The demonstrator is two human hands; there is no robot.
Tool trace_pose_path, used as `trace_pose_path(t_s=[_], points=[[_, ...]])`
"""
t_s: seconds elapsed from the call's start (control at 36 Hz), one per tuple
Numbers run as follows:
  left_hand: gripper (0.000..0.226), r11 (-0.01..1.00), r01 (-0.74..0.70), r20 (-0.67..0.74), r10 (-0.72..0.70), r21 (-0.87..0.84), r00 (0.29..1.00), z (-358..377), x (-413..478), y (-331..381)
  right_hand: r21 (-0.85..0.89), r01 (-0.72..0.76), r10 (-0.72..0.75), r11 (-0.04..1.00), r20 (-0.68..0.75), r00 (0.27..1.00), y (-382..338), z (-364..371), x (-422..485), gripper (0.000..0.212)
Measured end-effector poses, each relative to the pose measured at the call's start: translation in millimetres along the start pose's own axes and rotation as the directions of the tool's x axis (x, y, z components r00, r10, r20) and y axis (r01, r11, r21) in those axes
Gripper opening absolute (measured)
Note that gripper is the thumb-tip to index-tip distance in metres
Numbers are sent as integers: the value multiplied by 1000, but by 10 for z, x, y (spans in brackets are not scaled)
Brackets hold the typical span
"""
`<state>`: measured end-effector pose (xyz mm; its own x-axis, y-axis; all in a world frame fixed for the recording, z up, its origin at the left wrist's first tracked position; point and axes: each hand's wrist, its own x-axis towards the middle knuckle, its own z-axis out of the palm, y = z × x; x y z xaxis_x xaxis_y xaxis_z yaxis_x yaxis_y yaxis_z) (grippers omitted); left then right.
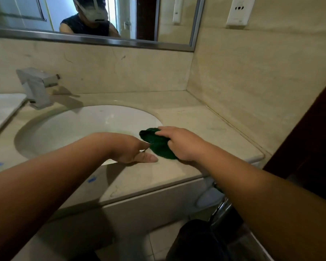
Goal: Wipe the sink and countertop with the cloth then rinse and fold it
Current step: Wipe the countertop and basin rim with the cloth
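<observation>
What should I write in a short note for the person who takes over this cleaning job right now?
Right hand: fingers pressing on the bunched dark green cloth, which lies on the beige stone countertop at the right rim of the white oval sink.
Left hand: open, resting flat on the front rim of the sink, fingertips next to the cloth.
The square chrome faucet shows no running water.
Done: cannot tell how much is wiped.
Left: finish wiping, rinse the cloth, fold it.
</observation>
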<state>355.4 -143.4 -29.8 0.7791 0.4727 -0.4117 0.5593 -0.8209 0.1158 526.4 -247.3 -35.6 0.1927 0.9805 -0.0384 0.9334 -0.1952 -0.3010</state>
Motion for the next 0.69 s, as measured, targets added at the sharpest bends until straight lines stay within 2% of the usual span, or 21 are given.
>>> trace_pose_path(t_s=[0.06, 0.14, 0.22, 0.28, 0.33, 0.42, 0.53, 0.58, 0.64, 0.69], points=[[92, 1000, -8, -18, 7, -9, 1000, 29, -8, -30, 35, -58, 61, 998, -99, 993, 236, -140, -40, 62], [93, 1000, -2, -38, 2, 1, 999, 55, 9, -60, 126, -257, 281, 958, -241, 929, 766, -407, -127, 61], [97, 1000, -14, -25, 15, 19, 1000, 23, 45, -58, 51, -502, 501, 863, -209, 840, 1296, -530, -203, 49], [97, 999, -27, -11, 27, 35, 1000, -11, 71, -60, -79, -563, 548, 823, -153, 823, 1455, -425, -237, 46], [102, 999, -33, 5, 33, 41, 999, -33, 117, -85, -168, -530, 503, 831, -179, 845, 1475, -256, -213, 52], [113, 999, -44, 17, 44, 32, 999, -38, 170, -129, -154, -417, 381, 896, -221, 898, 1223, -63, -76, 51], [113, 1000, -11, 9, 11, 9, 1000, -41, 159, -109, -127, -241, 214, 962, -192, 958, 488, 160, 80, 62], [109, 1000, 14, 2, -14, 4, 1000, -46, 88, -46, -105, -133, 117, 986, -146, 982, 100, 237, 111, 55], [98, 999, 31, -13, -30, 39, 999, -57, -35, 12, -39, -60, 57, 997, -75, 996, -206, 213, 119, 44], [91, 998, 37, -34, -35, 44, 999, -79, -206, 6, 102, -69, 77, 992, -75, 994, -345, 130, 138, 44]])
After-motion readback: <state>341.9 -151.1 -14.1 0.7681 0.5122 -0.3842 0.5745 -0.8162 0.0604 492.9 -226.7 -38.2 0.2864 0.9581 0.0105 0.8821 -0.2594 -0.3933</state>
